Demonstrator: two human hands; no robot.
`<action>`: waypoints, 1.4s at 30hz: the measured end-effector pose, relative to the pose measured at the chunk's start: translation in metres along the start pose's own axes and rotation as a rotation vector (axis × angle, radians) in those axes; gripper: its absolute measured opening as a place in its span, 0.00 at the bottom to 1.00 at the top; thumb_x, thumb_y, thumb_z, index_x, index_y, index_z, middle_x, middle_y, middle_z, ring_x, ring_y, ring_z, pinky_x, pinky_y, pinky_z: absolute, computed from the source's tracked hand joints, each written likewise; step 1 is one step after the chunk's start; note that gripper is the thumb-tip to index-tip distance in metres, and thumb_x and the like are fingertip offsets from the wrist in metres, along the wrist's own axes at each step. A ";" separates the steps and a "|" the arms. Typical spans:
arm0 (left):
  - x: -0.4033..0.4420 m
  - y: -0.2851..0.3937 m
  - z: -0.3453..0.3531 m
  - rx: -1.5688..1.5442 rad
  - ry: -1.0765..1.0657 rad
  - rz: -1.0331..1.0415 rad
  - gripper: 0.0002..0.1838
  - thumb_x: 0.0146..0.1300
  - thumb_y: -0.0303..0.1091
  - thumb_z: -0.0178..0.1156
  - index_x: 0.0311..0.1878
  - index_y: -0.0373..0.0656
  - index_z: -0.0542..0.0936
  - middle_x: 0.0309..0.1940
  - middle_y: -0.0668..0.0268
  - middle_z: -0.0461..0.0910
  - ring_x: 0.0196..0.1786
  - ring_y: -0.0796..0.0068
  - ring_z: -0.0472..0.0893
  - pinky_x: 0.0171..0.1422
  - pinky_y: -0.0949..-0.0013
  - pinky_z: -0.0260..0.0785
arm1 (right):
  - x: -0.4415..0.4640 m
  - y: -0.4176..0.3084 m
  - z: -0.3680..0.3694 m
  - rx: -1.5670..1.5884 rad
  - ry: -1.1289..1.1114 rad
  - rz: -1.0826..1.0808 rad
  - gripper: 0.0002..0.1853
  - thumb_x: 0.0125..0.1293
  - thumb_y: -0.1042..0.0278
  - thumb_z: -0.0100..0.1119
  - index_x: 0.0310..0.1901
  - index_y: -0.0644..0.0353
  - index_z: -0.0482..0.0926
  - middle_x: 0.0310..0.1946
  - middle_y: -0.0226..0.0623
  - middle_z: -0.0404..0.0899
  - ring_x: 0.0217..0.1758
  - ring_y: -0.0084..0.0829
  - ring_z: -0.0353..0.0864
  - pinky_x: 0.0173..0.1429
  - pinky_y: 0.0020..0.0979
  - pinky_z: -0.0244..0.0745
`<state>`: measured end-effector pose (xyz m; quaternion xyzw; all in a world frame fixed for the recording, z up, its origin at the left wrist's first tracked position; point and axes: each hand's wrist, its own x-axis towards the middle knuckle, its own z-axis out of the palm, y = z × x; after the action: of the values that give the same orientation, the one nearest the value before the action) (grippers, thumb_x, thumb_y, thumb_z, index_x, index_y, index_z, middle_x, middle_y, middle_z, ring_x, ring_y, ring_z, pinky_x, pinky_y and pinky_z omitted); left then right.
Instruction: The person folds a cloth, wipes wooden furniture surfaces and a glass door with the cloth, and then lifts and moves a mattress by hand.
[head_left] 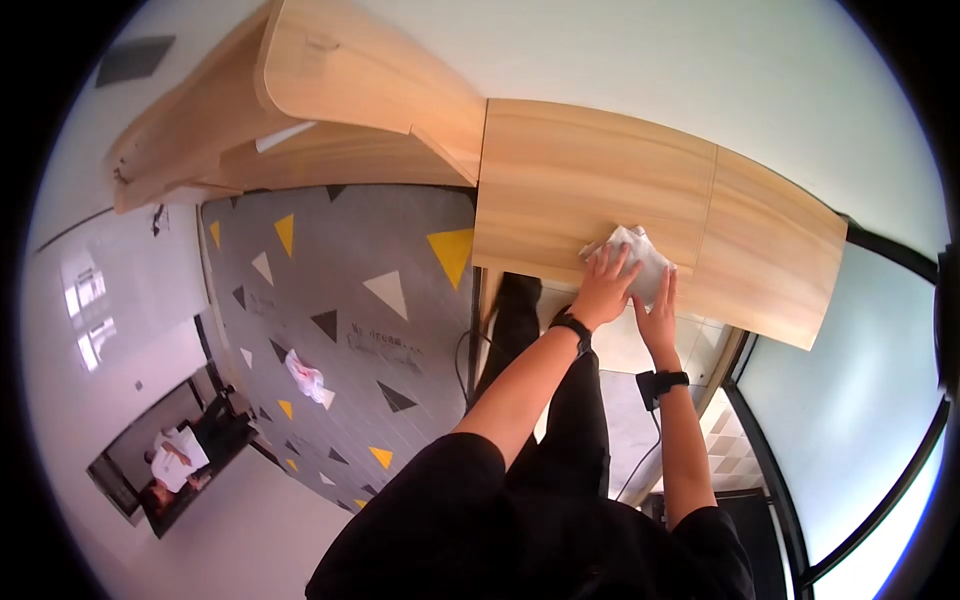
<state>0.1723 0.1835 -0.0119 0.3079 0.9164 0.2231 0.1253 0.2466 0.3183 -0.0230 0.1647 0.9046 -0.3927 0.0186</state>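
A crumpled white cloth or tissue [650, 262] lies on a light wooden panel [590, 160], close to the edge nearest me. My left hand [606, 288] rests on the cloth's left part with its fingers stretched and spread. At the lower right edge of the cloth is my right hand [655, 318], its fingers extended and touching the cloth. What lies beneath the fingertips is hidden. Both wrists wear black bands, and a small black box with a cable [645, 388] sits at the right one.
Left of me spreads a grey surface with coloured triangles [330, 260], bearing a pink-and-white crumpled cloth [304, 376]. A wooden piece with a rounded corner [350, 75] borders it. A frosted glass panel [840, 400] stands right. Another person [178, 458] appears far left.
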 end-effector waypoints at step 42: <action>-0.077 -0.001 -0.183 -0.320 0.278 -0.284 0.15 0.50 0.35 0.57 0.43 0.50 0.81 0.34 0.54 0.78 0.41 0.54 0.76 0.43 0.55 0.71 | 0.028 -0.153 -0.054 0.016 -0.429 -0.111 0.19 0.63 0.67 0.50 0.55 0.61 0.71 0.44 0.50 0.79 0.49 0.43 0.78 0.52 0.40 0.72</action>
<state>0.1649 0.0743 0.1535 0.1188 0.9118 0.3857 0.0752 0.1779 0.2678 0.1174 0.0275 0.8844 -0.4264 0.1877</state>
